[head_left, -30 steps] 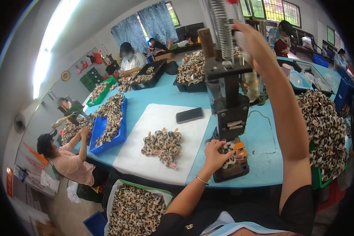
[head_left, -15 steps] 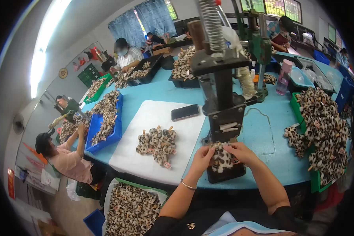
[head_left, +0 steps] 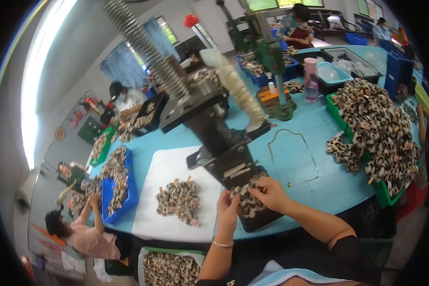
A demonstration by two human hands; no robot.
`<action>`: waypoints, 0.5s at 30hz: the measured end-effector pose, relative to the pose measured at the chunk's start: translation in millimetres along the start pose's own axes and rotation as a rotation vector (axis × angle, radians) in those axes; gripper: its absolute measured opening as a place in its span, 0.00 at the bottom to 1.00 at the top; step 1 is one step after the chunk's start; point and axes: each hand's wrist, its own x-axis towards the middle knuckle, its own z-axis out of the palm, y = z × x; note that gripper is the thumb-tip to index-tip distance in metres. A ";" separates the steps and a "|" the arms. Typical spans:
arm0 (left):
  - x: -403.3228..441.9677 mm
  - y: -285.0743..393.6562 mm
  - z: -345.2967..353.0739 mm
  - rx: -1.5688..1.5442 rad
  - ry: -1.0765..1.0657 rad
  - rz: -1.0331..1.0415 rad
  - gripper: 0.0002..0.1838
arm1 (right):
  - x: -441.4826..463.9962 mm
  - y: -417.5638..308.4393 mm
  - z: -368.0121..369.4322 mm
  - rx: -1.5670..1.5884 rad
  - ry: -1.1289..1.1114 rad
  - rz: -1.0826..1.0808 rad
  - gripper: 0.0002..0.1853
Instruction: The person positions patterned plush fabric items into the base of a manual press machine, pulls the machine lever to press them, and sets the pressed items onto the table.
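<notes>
My left hand (head_left: 228, 210) and my right hand (head_left: 270, 194) both pinch a spotted plush piece (head_left: 250, 204), white with black and brown patches. It lies between my fingers over the dark base (head_left: 263, 221) of a black hand press (head_left: 219, 143). My fingertips cover part of its upper edge. The press rises behind my hands with a large coil spring (head_left: 145, 47) on its column. Left of my hands, a small group of similar plush pieces (head_left: 177, 199), with small tan and pink tabs, rests on a white sheet (head_left: 150, 224).
Plush pieces overflow a green crate (head_left: 385, 193) on the right. A blue tray (head_left: 132, 193) of them stands left, near a co-worker in pink (head_left: 93, 240). A pink-capped bottle (head_left: 311, 86) and a green press (head_left: 270, 57) stand farther back. Below the table edge is a filled bin (head_left: 171, 269).
The view has tilted and swung right, so the press now leans across it. The phone on the white sheet has become mostly hidden behind the press. Both hands still hold the plush piece.
</notes>
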 end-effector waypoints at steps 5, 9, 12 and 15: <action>-12.6 -5.8 -1.4 0.071 -0.021 0.152 0.08 | -21.0 8.9 5.6 -0.263 0.250 -0.465 0.13; -7.7 -4.3 -10.6 -0.128 -0.091 0.117 0.12 | -28.6 3.6 1.6 -0.425 0.200 -0.765 0.17; -13.7 4.7 -15.9 -0.236 -0.197 0.052 0.13 | -35.5 -27.2 -1.3 -0.228 0.186 -0.621 0.13; -19.3 7.4 -5.7 0.106 -0.145 0.132 0.14 | -25.1 -42.2 -17.1 -0.047 0.135 -0.292 0.15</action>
